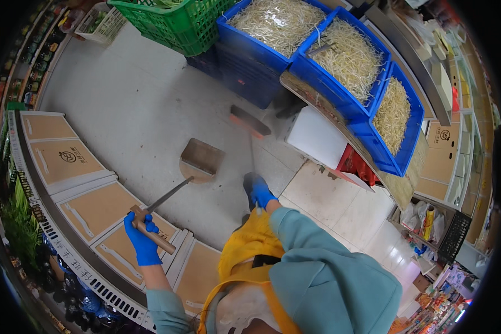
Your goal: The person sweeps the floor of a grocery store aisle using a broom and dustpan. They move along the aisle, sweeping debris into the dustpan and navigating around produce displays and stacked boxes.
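Note:
My left hand (144, 236), in a blue glove, is closed around the brown T-shaped handle (154, 238) of a long-handled dustpan. Its dark shaft (170, 195) runs down to the brown pan (200, 156), which rests on the grey floor. My right hand (261, 193), gloved in blue too, grips the stick of a broom. Beyond that hand the thin stick is blurred and leads to the broom head (250, 121), dark with reddish bristles, low near the blue crates. The broom head lies farther out than the pan and apart from it.
Blue crates of bean sprouts (346, 54) stand on a wooden board (313, 94) at the right, above a white box (315, 135). A green crate (183, 25) sits at the top. Brown cabinet panels (96, 208) line the left, below a produce shelf. Grey floor (121, 104) stretches between.

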A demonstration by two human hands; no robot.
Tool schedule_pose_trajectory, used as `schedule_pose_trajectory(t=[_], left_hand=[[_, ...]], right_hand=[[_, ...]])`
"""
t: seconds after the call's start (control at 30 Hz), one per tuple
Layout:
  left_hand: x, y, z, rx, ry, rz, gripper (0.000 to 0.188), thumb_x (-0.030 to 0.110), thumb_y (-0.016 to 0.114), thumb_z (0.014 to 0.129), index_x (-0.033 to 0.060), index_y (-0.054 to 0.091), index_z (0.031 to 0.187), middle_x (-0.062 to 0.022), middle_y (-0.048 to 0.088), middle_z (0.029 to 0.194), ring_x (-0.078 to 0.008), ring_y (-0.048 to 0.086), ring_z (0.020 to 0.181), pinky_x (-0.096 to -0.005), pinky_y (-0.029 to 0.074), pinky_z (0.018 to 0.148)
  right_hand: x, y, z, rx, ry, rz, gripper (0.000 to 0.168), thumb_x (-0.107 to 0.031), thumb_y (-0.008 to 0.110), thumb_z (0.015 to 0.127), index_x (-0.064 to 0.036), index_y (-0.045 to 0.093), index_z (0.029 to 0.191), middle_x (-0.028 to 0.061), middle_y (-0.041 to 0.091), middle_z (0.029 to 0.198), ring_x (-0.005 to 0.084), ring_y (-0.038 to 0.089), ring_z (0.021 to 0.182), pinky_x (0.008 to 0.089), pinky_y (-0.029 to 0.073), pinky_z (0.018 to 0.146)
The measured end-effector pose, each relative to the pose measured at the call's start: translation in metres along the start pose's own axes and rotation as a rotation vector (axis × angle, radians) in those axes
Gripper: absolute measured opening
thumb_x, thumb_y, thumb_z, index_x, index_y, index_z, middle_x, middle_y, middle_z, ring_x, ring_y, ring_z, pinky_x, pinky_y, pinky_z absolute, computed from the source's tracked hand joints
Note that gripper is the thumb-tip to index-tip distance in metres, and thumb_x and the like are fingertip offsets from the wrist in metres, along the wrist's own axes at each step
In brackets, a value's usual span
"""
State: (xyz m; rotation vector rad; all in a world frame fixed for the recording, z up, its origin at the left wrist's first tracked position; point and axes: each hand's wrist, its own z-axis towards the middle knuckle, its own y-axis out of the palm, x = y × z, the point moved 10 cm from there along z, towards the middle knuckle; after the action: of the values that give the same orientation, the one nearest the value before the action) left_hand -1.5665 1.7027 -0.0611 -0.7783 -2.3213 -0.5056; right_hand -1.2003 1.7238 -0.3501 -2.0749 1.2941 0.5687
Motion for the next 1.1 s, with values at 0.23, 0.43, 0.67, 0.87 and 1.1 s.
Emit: schedule_pose_trajectory(t=[0.23, 0.43, 0.67, 0.87, 1.1], left_hand=[[0.014, 0.008, 0.010, 0.191, -0.012, -0.016, 0.037, 0.034, 0.051, 0.068, 0.0024, 0.047, 0.088, -0.0088, 0.048, 0.064, -0.0121, 0.041, 0.040, -0.0231, 0.035, 0.034], [0.014, 0.006, 0.009, 0.269, 0.040, -0.051, 0.037, 0.033, 0.051, 0.069, 0.0029, 0.050, 0.089, -0.0084, 0.050, 0.068, -0.0129, 0.044, 0.048, -0.0228, 0.036, 0.039], [0.007, 0.002, 0.017, 0.259, -0.023, -0.037, 0.037, 0.033, 0.047, 0.069, 0.0037, 0.051, 0.092, -0.0065, 0.053, 0.076, -0.0144, 0.049, 0.065, -0.0239, 0.040, 0.054], [-0.004, -0.046, -0.020, 0.378, -0.025, -0.085, 0.039, 0.034, 0.047, 0.067, 0.0027, 0.049, 0.090, -0.0083, 0.050, 0.068, -0.0129, 0.042, 0.048, -0.0232, 0.034, 0.038], [-0.016, -0.037, -0.035, 0.398, 0.054, -0.137, 0.042, 0.036, 0.051, 0.068, 0.0032, 0.046, 0.094, -0.0092, 0.048, 0.068, -0.0133, 0.039, 0.042, -0.0232, 0.033, 0.035]], right_hand=[[-0.074, -0.040, -0.051, -0.361, 0.239, 0.286, 0.039, -0.019, 0.035, 0.083, -0.013, 0.031, 0.122, 0.0052, 0.040, 0.052, 0.0108, 0.034, 0.036, 0.0222, 0.030, 0.033], [-0.110, -0.054, -0.006, -0.193, 0.176, 0.214, 0.045, -0.019, 0.034, 0.084, -0.017, 0.021, 0.126, 0.0051, 0.038, 0.050, 0.0116, 0.035, 0.036, 0.0228, 0.030, 0.032], [-0.043, 0.020, 0.019, -0.472, -0.141, 0.026, 0.042, -0.022, 0.036, 0.083, -0.023, 0.025, 0.123, 0.0036, 0.035, 0.050, 0.0113, 0.029, 0.035, 0.0235, 0.028, 0.032], [-0.117, -0.080, -0.015, -0.439, 0.365, 0.055, 0.043, -0.022, 0.034, 0.084, -0.025, 0.022, 0.125, 0.0033, 0.037, 0.051, 0.0114, 0.031, 0.037, 0.0232, 0.029, 0.033], [-0.073, 0.016, -0.001, -0.417, 0.475, 0.269, 0.029, -0.026, 0.037, 0.082, -0.012, 0.043, 0.106, 0.0047, 0.044, 0.058, 0.0145, 0.040, 0.043, 0.0275, 0.032, 0.037]])
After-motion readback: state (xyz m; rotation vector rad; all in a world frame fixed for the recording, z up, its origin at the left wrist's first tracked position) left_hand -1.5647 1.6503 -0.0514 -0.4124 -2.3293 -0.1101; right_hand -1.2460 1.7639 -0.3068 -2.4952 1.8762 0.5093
